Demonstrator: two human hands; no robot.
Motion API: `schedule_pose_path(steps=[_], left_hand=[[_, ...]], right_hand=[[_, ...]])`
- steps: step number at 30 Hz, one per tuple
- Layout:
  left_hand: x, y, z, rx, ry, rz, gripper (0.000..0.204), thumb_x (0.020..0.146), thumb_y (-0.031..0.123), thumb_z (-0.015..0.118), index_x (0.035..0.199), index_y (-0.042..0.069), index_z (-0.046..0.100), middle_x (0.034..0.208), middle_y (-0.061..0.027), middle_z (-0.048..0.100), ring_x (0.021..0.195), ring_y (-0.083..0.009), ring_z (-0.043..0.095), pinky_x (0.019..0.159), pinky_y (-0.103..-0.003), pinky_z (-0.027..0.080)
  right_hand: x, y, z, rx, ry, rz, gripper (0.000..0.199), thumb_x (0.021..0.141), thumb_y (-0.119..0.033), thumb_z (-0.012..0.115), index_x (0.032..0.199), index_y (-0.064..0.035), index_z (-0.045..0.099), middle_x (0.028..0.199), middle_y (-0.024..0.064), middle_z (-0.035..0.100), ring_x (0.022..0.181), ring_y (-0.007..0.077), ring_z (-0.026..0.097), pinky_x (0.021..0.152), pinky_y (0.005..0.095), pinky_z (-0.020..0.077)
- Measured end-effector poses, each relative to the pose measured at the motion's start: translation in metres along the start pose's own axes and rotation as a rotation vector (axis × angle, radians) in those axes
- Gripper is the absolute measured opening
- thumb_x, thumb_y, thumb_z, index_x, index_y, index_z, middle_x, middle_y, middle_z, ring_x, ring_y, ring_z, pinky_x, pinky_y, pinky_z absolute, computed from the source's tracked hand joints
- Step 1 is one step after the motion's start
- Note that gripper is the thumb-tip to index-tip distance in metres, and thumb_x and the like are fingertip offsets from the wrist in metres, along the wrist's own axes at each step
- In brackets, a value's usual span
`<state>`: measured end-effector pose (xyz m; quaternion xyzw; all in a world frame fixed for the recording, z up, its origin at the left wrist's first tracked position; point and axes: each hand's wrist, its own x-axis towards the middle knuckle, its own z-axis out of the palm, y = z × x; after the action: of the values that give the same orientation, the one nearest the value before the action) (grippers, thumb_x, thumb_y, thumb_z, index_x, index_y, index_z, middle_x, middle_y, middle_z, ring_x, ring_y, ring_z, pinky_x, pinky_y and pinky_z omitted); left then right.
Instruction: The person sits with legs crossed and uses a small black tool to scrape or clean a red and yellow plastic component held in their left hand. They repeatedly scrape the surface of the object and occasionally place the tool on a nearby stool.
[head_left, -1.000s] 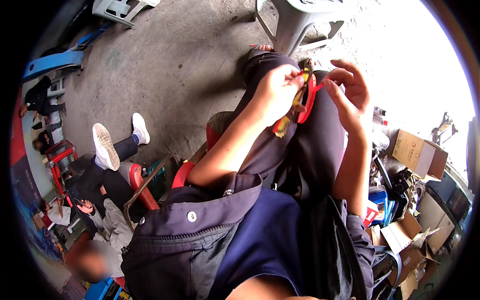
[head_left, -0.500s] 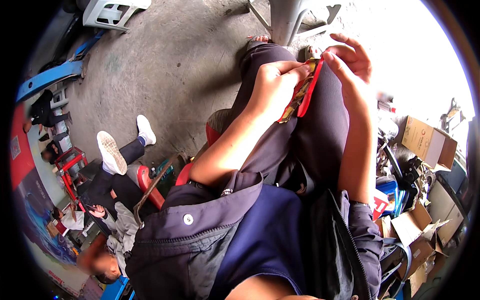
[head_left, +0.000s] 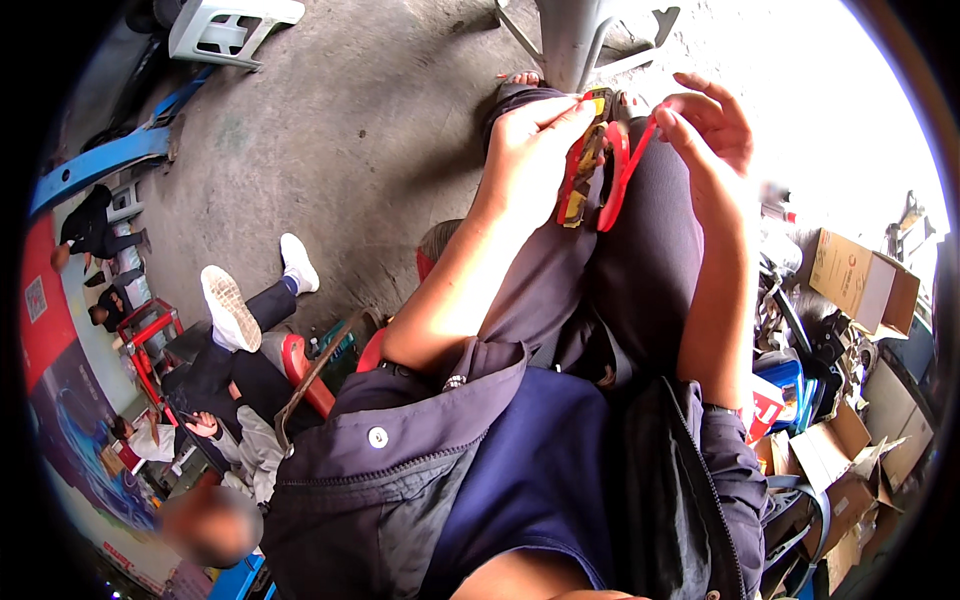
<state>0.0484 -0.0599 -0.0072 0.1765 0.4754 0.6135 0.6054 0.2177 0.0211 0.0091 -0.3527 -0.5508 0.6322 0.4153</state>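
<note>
The left hand (head_left: 530, 142) is clamped on the upper end of a patterned yellow-and-dark piece (head_left: 580, 182) with red showing beside it, held over the 2 thighs (head_left: 645, 265). The right hand (head_left: 708, 138) has thumb and finger together on the upper end of a red strip (head_left: 630, 168), its other fingers loosely bent; the strip slopes down just beside the piece, and whether the 2 are joined I cannot tell. To the right, amid a heap of goods, the upper carton (head_left: 845, 272) lies tilted with its flap open, contents hidden. The lower carton (head_left: 832, 445) has its flaps spread; what it holds I cannot make out. A browner carton (head_left: 850, 505) is just below, its inside in shadow. A red-and-white box (head_left: 765, 408) sits near the right forearm (head_left: 722, 330), beside blue packs (head_left: 787, 388); its inside does not show.
</note>
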Motion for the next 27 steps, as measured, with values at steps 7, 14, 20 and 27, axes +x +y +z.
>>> schedule_pose_path(steps=[7,14,20,27], left_hand=[[0.010,0.050,0.003,0.778,-0.276,0.013,0.023,0.096,0.018,0.061,0.107,0.000,0.068,0.084,-0.0066,0.070,0.064,-0.0094,0.062,0.058,-0.023,0.051],[0.020,0.051,0.009,0.573,-0.231,0.178,0.016,0.094,0.006,0.062,0.105,-0.005,0.064,0.088,-0.0100,0.070,0.071,-0.0131,0.067,0.066,-0.026,0.056],[0.032,0.034,-0.008,0.258,-0.135,0.155,0.018,0.093,0.004,0.062,0.109,-0.005,0.063,0.100,-0.0128,0.070,0.091,-0.0175,0.068,0.082,-0.029,0.055],[0.035,0.066,0.008,0.427,0.009,0.844,0.011,0.091,-0.003,0.063,0.101,-0.001,0.061,0.094,-0.0090,0.069,0.085,-0.0108,0.066,0.078,-0.024,0.054]], right_hand=[[-0.003,-0.008,-0.008,-0.012,-0.096,0.013,0.042,0.086,-0.002,0.071,0.126,-0.0037,0.058,0.097,0.0043,0.067,0.090,0.0105,0.062,0.083,0.0252,0.0496],[0.003,-0.012,-0.001,-0.080,-0.126,-0.017,0.042,0.085,-0.001,0.070,0.126,-0.0041,0.058,0.099,0.0058,0.066,0.092,0.0111,0.062,0.084,0.0252,0.0503],[-0.001,-0.004,-0.001,-0.066,-0.092,-0.004,0.041,0.085,0.000,0.069,0.125,-0.0047,0.058,0.100,0.0037,0.063,0.089,0.0091,0.061,0.081,0.0233,0.0507],[-0.010,-0.023,-0.009,-0.036,-0.214,0.077,0.042,0.084,-0.001,0.070,0.124,-0.0050,0.058,0.099,0.0020,0.062,0.088,0.0085,0.061,0.079,0.0230,0.0509]])
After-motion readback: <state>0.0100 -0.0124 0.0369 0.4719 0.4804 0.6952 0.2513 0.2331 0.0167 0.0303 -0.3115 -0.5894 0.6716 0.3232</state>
